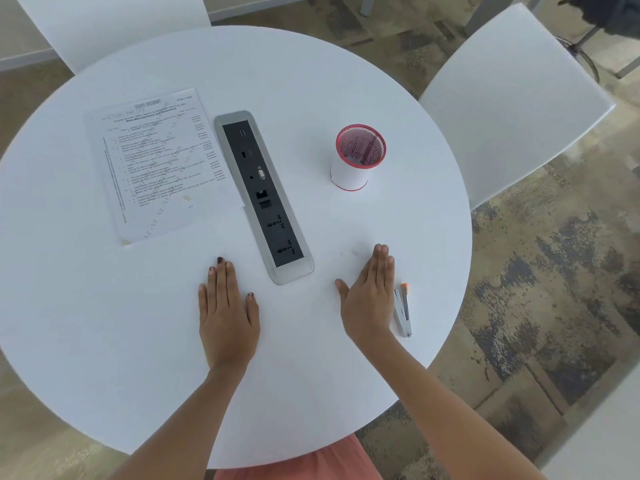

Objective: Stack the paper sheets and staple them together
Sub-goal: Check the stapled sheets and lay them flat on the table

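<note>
The left hand (227, 308) and right hand (369, 299) are lying flat on the round white table (104, 341), fingers straight and holding nothing. The small silver, orange-tipped stapler (402, 310) is lying just beside the right hand. The printed white paper sheets (159, 161) are lying at far left. The red-rimmed mesh pen cup (358, 155) is standing upright, and what is in it cannot be made out.

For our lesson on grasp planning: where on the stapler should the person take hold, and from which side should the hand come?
Pinch the stapler midway along its silver body, across its narrow width. It lies flat on the table, long axis pointing away, orange tip far, just right of the open right hand. That hand should probably come from above, from the left.
</note>
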### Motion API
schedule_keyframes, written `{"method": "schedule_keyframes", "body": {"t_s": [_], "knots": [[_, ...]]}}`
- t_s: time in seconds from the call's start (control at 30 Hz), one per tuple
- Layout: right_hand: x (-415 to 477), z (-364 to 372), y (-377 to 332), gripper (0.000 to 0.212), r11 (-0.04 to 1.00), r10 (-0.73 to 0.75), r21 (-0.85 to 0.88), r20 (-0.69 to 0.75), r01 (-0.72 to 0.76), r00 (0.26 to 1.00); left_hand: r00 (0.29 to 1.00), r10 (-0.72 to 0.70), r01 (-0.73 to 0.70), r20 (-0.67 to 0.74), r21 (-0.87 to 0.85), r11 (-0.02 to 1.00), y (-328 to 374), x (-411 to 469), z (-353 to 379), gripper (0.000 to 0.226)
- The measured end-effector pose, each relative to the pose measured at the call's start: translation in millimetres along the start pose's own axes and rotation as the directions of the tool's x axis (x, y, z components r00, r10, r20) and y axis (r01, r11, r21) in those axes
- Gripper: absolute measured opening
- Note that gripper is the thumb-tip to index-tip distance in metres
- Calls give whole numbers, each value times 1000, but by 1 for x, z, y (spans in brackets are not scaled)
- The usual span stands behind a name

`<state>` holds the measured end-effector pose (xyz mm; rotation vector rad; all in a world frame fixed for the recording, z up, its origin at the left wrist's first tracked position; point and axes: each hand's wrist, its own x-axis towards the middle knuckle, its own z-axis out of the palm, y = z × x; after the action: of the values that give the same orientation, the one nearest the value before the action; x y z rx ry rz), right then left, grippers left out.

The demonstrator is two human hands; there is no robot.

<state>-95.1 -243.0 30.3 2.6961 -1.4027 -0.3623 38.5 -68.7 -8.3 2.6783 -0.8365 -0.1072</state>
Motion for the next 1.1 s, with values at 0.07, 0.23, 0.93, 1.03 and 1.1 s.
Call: {"method": "schedule_keyframes", "body": {"t_s": [0.07,0.23,0.93,1.03,1.1], "knots": [[3,0,-8,84,999,-18,47,-29,19,999,1000,-1,1,-2,-1,1000,0,0,0,61],[18,-6,-15,76,981,-88,168,-49,95,995,1000,-4,4,5,1,1000,-1,0,1,62],[36,-4,14,86,963,-259,69,-28,260,966,1000,-2,1,-8,-11,1000,0,0,0,61],[28,-2,7,85,979,-105,168,-55,113,993,1000,0,0,-7,-6,1000,0,0,0,62],[18,0,1,88,978,-6,210,-43,15,999,1000,-2,2,-10,-5,1000,0,0,0,62]]}}
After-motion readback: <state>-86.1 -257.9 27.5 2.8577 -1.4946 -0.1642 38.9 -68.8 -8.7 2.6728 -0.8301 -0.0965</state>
